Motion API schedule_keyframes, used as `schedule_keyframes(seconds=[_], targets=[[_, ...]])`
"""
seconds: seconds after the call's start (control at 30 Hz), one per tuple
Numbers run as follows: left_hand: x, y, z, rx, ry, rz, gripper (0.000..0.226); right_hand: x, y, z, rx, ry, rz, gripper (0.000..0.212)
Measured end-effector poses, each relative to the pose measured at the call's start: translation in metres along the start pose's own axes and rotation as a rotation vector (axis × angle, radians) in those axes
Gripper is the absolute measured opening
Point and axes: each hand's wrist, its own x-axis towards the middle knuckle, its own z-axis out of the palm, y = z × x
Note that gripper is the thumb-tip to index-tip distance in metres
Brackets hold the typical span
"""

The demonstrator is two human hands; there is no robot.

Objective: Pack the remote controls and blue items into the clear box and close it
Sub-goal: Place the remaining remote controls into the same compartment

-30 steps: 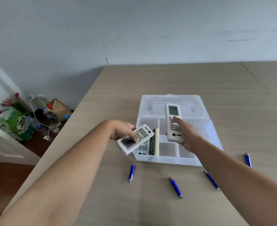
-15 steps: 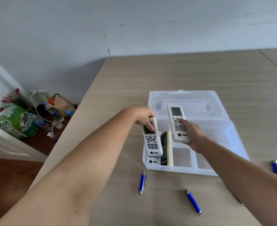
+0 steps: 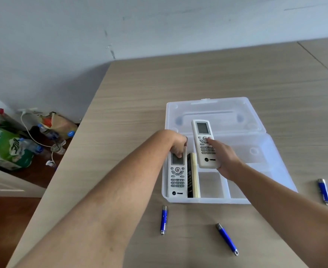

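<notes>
The clear box (image 3: pixel 207 200) lies open on the wooden table, its lid (image 3: pixel 215 113) folded back. My left hand (image 3: pixel 177 145) grips the top end of a white remote (image 3: pixel 176 177) lying in the box's left compartment. Beside it a black remote with a yellowish side (image 3: pixel 193 176) stands on edge. My right hand (image 3: pixel 224 157) holds a second white remote (image 3: pixel 204 144) above the box's middle, screen end pointing away. Blue pens lie on the table: one (image 3: pixel 163 219) in front of the box at the left, one (image 3: pixel 227 238) in front, one (image 3: pixel 324 191) at the right.
The table's left edge (image 3: pixel 62 165) drops to a dark floor with a green package (image 3: pixel 6 149), water bottles (image 3: pixel 49 132), a paper bag and a white cable. A grey wall runs behind the table.
My left hand has lowered its white remote flat into the left compartment. My right hand still holds its remote above the box. The view has shifted a little.
</notes>
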Motion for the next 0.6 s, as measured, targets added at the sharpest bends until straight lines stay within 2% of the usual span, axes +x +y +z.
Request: schedule_keyframes(seconds=[0.2, 0.33, 0.43, 0.6], targets=[[0.008, -0.017, 0.044, -0.194, 0.195, 0.014, 0.051, 0.001, -0.003, 0.001, 0.044, 0.096, -0.020, 0.027], [0.010, -0.014, 0.064, -0.201, 0.264, 0.006, 0.057, 0.002, -0.006, 0.003, -0.016, 0.044, -0.032, 0.026], [0.005, -0.016, 0.068, -0.203, 0.406, 0.041, 0.054, -0.001, -0.009, 0.008, -0.203, -0.021, -0.075, 0.027], [-0.016, -0.045, 0.071, -0.485, 0.696, -0.016, 0.056, -0.004, -0.005, 0.026, -0.589, -0.085, -0.086, 0.018]])
